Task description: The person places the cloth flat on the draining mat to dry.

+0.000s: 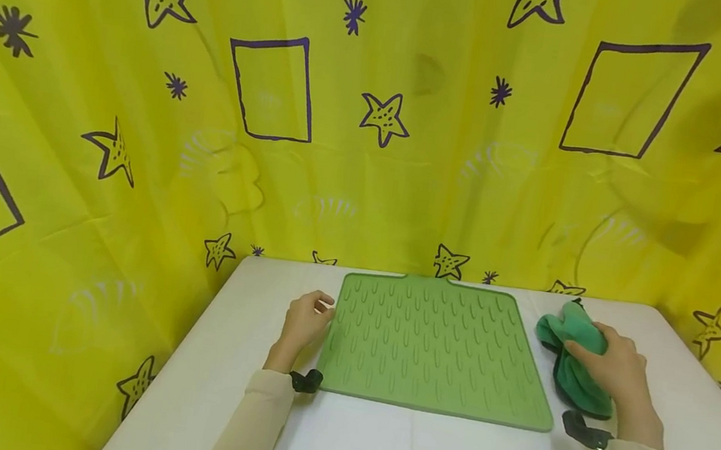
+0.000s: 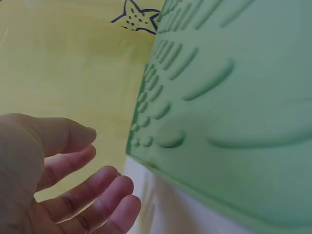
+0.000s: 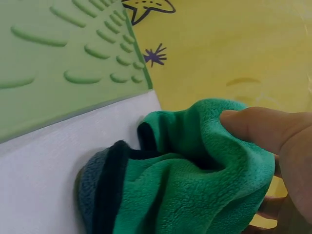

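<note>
A light green mat (image 1: 429, 348) with raised oblong ridges lies flat on the white table. To its right, a crumpled green cloth (image 1: 578, 360) with a dark edge rests beside the mat. My right hand (image 1: 622, 370) grips the cloth, thumb on the near side and fingers behind it, as the right wrist view shows for the cloth (image 3: 195, 180). By the mat's left edge is my left hand (image 1: 307, 322), its fingers loosely bent and holding nothing. In the left wrist view a gap shows between the left hand (image 2: 73, 180) and the mat (image 2: 234, 122).
The white table (image 1: 365, 446) ends at the back against a yellow curtain (image 1: 407, 185) printed with stars and rectangles. That curtain also hangs along the left and right sides. A small dark camera sits on each wrist.
</note>
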`<state>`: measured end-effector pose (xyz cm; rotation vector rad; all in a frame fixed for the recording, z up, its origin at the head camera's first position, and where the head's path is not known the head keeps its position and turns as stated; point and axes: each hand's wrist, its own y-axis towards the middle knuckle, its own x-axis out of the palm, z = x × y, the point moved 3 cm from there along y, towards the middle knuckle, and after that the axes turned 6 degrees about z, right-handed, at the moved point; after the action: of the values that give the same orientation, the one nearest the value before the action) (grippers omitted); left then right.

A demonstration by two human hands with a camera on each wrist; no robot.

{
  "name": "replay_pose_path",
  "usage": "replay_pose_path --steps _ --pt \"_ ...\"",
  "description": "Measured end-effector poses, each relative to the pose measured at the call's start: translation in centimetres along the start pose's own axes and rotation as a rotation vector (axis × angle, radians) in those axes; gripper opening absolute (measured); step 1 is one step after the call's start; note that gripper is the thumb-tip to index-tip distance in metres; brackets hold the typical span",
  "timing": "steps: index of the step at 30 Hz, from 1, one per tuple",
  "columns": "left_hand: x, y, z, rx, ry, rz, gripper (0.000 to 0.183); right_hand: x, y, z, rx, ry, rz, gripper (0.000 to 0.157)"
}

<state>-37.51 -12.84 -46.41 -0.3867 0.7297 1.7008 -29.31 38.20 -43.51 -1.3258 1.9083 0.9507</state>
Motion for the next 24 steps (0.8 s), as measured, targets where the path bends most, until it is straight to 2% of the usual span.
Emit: replay_pose_path --steps 6,16,24 --pt "0.5 -0.4 -0.1 -0.031 -0.009 -0.049 0.022 0.3 0.0 0.1 0.001 0.017 -0.006 0.077" --pt "1.0 -0.5 -0.4 -0.037 0.045 -0.040 0.027 0.5 -0.4 -0.1 0.034 -0.001 0.038 0.065" --pt "1.1 -0.5 -0.4 -0.039 0.125 -0.032 0.029 0.2 -0.2 -0.3 0.052 -0.008 0.120 0.052"
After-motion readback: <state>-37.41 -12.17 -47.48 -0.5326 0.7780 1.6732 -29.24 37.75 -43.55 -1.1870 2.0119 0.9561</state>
